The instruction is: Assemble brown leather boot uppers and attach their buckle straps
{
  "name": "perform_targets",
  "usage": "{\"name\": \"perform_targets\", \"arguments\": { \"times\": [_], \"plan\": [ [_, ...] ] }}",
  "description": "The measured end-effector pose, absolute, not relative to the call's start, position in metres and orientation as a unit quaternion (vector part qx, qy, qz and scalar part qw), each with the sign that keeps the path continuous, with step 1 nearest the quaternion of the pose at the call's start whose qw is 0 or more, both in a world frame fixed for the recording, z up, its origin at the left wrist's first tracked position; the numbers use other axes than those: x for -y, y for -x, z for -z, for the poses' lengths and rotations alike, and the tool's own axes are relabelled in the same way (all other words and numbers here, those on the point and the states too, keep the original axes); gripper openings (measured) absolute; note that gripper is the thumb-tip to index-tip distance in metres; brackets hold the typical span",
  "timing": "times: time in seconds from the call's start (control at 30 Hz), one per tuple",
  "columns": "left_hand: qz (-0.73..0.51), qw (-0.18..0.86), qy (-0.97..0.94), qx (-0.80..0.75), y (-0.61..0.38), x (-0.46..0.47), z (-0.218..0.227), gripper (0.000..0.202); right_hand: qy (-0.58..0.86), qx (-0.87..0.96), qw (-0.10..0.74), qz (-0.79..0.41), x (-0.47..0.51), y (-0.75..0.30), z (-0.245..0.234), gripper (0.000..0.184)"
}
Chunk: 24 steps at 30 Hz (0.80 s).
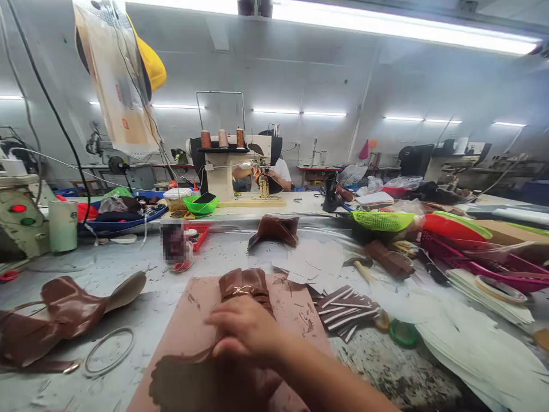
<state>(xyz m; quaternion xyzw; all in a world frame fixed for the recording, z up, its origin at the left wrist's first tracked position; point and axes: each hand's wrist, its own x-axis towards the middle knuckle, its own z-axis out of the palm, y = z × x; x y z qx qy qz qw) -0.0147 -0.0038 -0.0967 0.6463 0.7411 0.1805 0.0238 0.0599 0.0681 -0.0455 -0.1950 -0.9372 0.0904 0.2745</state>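
Note:
My right hand [245, 331] reaches in from the lower right. It rests on a brown leather boot upper [244, 284] with a small metal buckle. Its fingers are curled down over the near end of the leather, gripping it. The leather lies on a reddish-brown work board [295, 312]. A darker brown leather piece [193, 384] spreads out below the hand. My left hand is out of sight.
Another brown boot upper [64, 315] and a wire ring [109, 350] lie at the left. To the right are leather strips [345, 312], a green tape roll [403, 333], white paper patterns [472, 343] and baskets [381, 220]. A person sits behind the sewing machine [227, 163].

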Motion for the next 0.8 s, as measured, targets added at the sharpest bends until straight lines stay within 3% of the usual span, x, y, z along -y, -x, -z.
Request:
{"name": "perform_targets", "arguments": {
  "times": [0.1, 0.23, 0.4, 0.6, 0.8],
  "plan": [
    [-0.088, 0.169, -0.801, -0.568, 0.026, 0.004, 0.105, 0.066, 0.43, 0.871, 0.212, -0.112, -0.119, -0.1, 0.042, 0.025],
    [-0.038, 0.244, -0.798, -0.549, 0.026, -0.003, 0.113, 0.08, 0.571, 0.804, 0.129, -0.103, -0.198, -0.141, 0.058, 0.026],
    [-0.027, 0.27, -0.778, -0.567, 0.021, 0.0, 0.11, 0.08, 0.591, 0.801, 0.036, -0.091, -0.229, -0.146, 0.067, 0.029],
    [-0.046, 0.3, -0.755, -0.581, 0.014, 0.008, 0.095, 0.075, 0.537, 0.842, 0.029, -0.034, -0.201, -0.136, 0.062, 0.028],
    [-0.056, 0.307, -0.749, -0.585, 0.007, 0.013, 0.089, 0.081, 0.577, 0.816, 0.015, -0.041, -0.207, -0.137, 0.07, 0.033]
  ]
}}
